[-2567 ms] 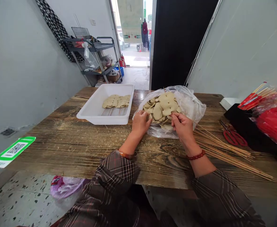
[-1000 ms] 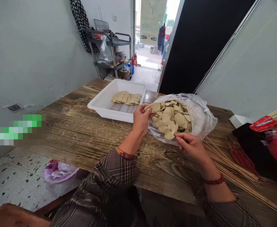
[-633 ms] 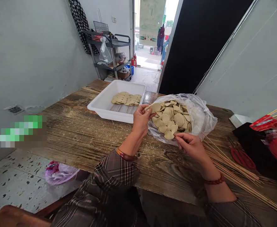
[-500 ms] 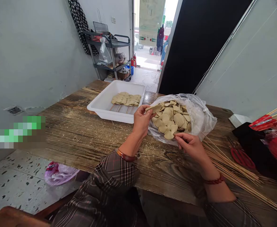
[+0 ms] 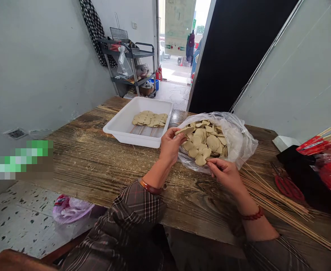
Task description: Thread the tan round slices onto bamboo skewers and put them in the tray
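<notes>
My left hand (image 5: 171, 145) pinches a thin, flat beige slice (image 5: 186, 131) between thumb and fingers, over the left rim of an open clear plastic bag (image 5: 243, 141). A heap of similar slices (image 5: 213, 143), rounded and overlapping, fills the bag's mouth. At the near side of the heap, my right hand (image 5: 224, 175) is closed, its thumb and forefinger pinching the edge of a front slice (image 5: 201, 157). Whether a stick is also in that grip is hidden. Left of the bag, a white tray (image 5: 126, 138) holds slices threaded on thin sticks (image 5: 150, 119).
Loose bamboo skewers (image 5: 278, 203) lie on the wooden table (image 5: 97, 165) beside my right forearm. Farther right are red-handled scissors (image 5: 289, 188), a black box (image 5: 295, 162) and red-wrapped chopsticks (image 5: 318, 143). A grey trolley (image 5: 134, 54) stands beyond the table, near the doorway.
The view has shifted very slightly. Both hands keep nearly the same places and grips, with the left-hand slice tilted a little differently.
</notes>
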A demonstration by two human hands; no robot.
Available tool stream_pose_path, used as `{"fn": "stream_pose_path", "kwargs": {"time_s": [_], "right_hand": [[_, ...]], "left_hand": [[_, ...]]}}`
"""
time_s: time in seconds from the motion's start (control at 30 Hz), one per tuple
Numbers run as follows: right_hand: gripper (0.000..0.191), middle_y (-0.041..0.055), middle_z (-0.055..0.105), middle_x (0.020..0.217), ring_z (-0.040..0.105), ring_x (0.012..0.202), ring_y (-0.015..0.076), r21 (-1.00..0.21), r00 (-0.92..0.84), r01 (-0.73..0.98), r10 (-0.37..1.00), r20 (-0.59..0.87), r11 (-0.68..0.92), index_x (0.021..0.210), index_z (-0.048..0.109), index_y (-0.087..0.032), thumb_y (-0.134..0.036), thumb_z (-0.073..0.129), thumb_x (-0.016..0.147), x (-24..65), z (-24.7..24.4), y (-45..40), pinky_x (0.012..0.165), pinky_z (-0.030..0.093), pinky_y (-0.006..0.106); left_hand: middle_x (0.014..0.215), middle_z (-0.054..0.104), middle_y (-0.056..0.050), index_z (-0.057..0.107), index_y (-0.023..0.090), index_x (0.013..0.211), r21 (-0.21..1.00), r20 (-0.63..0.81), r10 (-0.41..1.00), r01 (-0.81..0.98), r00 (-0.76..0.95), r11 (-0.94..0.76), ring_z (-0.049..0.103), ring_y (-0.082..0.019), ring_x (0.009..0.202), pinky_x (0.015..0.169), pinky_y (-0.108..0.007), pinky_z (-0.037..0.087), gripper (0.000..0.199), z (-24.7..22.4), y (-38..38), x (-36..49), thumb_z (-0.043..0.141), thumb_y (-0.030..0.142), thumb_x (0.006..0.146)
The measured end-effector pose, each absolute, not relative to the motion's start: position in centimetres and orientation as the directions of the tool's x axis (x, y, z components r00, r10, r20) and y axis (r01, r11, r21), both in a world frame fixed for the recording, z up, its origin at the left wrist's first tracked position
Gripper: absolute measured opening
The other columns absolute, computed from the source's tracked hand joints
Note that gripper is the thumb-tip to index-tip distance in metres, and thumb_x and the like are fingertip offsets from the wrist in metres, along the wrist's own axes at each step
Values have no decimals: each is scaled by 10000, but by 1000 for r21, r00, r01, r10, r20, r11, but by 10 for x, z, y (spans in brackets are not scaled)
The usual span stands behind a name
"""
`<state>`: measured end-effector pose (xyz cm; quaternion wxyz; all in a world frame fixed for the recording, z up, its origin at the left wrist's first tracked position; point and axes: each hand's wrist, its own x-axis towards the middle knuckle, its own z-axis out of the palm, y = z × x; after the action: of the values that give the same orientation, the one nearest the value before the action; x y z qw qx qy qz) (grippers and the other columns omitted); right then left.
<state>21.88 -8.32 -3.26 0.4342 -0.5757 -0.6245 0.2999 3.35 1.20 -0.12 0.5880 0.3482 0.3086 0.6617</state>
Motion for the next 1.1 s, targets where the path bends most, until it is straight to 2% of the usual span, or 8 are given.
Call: {"fn": "stream_pose_path", "kwargs": {"time_s": [0.23,0.37,0.57,0.83,1.1], "right_hand": [[285,-27,566,485,472,438,108,-877,38,443,974,225,185,884,750,-133,-375,607,836,219,-33,-84,461,359,233],[270,-22,579,494,478,440,109,-868,41,448,966,256,211,874,754,-137,-366,617,829,218,-34,-84,470,374,238],[250,-16,584,499,501,461,121,-856,34,463,960,278,232,853,756,-153,-363,623,827,219,-35,-84,486,397,250],[242,-15,589,514,513,475,132,-849,18,474,961,275,234,875,759,-174,-364,613,840,221,-38,-84,491,404,259],[267,-16,576,506,484,460,123,-868,33,452,969,247,206,891,759,-157,-377,618,836,221,-37,-85,470,376,249]], "left_hand": [[824,640,-20,515,147,842,744,-42,999,-668,-32,10,685,-154,725,732,-341,588,160,3,13,29,625,102,736],[811,658,-28,517,147,891,731,-58,998,-682,-11,35,689,-156,695,726,-348,589,190,4,13,27,619,90,741],[787,654,-17,519,146,856,709,-72,997,-704,-8,46,677,-145,662,721,-359,590,183,5,14,27,644,104,728],[758,635,15,518,164,839,738,-58,998,-673,9,49,695,-158,686,754,-354,572,293,4,11,29,745,175,655],[693,611,40,531,173,854,821,42,999,-568,-31,-52,633,-113,616,627,-261,526,324,2,9,31,748,249,626]]}}
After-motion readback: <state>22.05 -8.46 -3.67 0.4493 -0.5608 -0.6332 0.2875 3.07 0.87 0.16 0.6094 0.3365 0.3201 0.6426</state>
